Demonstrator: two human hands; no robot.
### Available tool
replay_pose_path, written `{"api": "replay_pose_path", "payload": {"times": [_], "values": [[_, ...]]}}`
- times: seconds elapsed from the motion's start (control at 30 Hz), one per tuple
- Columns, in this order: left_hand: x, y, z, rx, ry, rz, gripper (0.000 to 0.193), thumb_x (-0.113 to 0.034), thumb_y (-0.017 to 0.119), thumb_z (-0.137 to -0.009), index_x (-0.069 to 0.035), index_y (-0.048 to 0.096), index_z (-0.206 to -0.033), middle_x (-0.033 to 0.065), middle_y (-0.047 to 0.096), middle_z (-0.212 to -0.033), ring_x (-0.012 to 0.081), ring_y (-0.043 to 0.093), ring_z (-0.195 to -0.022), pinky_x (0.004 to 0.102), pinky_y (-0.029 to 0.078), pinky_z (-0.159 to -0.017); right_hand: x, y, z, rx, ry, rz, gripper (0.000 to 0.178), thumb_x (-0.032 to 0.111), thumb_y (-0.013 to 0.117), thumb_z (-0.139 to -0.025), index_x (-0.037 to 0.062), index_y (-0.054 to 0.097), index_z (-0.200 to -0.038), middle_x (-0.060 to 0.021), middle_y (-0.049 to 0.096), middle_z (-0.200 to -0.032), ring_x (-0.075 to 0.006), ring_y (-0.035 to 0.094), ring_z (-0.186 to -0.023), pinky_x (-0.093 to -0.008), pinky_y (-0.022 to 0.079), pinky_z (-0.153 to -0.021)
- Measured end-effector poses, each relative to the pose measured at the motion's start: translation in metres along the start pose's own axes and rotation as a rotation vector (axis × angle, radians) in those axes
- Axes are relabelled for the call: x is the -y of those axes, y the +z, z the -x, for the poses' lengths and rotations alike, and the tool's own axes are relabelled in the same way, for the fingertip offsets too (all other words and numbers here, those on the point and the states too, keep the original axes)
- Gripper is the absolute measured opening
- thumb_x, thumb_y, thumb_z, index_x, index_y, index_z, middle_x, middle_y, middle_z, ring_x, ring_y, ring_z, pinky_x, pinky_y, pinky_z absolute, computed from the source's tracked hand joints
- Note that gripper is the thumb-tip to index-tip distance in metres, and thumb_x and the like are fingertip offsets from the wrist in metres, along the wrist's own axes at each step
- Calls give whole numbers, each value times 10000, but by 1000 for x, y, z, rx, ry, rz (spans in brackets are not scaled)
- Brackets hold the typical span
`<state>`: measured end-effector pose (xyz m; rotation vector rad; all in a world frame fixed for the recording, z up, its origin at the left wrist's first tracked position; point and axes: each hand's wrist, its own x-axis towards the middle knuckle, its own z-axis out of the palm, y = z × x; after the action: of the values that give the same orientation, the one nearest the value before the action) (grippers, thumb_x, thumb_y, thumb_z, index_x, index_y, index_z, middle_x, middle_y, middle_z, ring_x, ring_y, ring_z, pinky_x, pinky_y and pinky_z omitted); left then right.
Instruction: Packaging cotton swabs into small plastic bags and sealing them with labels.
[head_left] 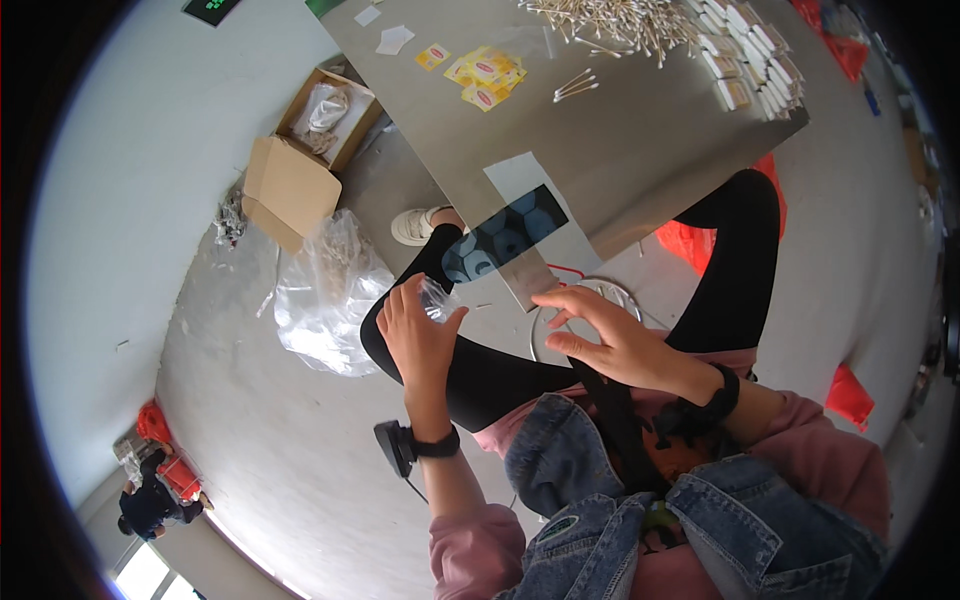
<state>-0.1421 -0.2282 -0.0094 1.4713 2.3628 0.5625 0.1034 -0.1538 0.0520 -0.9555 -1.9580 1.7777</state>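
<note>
My left hand point(412, 335) is raised left of the table corner, thumb and fingers curved around a small crinkled clear plastic bag point(436, 299). Part of the bag is hidden behind the hand. My right hand point(618, 345) hovers just off the table's near corner, its fingers apart and nothing in them. Ahead of both hands, a dark see-through strip with a rounded cell pattern point(508, 236) crosses the table edge, over a pale sheet point(512, 172). Further up the grey table point(440, 120) lie yellow-and-white packets point(488, 75) and a few loose cotton swabs point(575, 86).
A heap of cotton swabs point(625, 22) and stacked small white boxes point(745, 60) occupy the table's far right. On the floor at left stand an open cardboard box point(290, 190) and a large clear plastic sack point(335, 300). Red bags point(688, 245) lie under the table. Another person point(155, 505) is far left.
</note>
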Motion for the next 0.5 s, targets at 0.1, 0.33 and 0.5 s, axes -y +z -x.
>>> {"api": "replay_pose_path", "payload": {"times": [0.1, 0.33, 0.5], "values": [[11, 12, -15, 57, 72, -83, 705, -230, 887, -602, -76, 563, -1209, 108, 624, -1117, 323, 554, -1121, 434, 377, -1001, -1, -7, 2, -22, 5, 21, 479, 269, 675, -934, 18, 522, -1312, -130, 593, -1239, -209, 642, -964, -357, 472, -904], [4, 19, -27, 65, 182, -35, 697, -245, 887, -603, -65, 576, -1200, 118, 629, -1135, 325, 557, -1116, 444, 379, -1010, -7, -15, 7, -67, 41, -7, 456, 274, 672, -936, 13, 531, -1283, -124, 606, -1216, -201, 650, -953, -361, 465, -918], [-10, 19, -34, 44, 234, -3, 693, -237, 889, -603, -61, 584, -1199, 112, 627, -1125, 329, 559, -1092, 432, 398, -989, -8, -16, 5, -45, 44, -1, 456, 274, 676, -933, 14, 534, -1280, -123, 607, -1213, -202, 652, -960, -359, 466, -917]]}}
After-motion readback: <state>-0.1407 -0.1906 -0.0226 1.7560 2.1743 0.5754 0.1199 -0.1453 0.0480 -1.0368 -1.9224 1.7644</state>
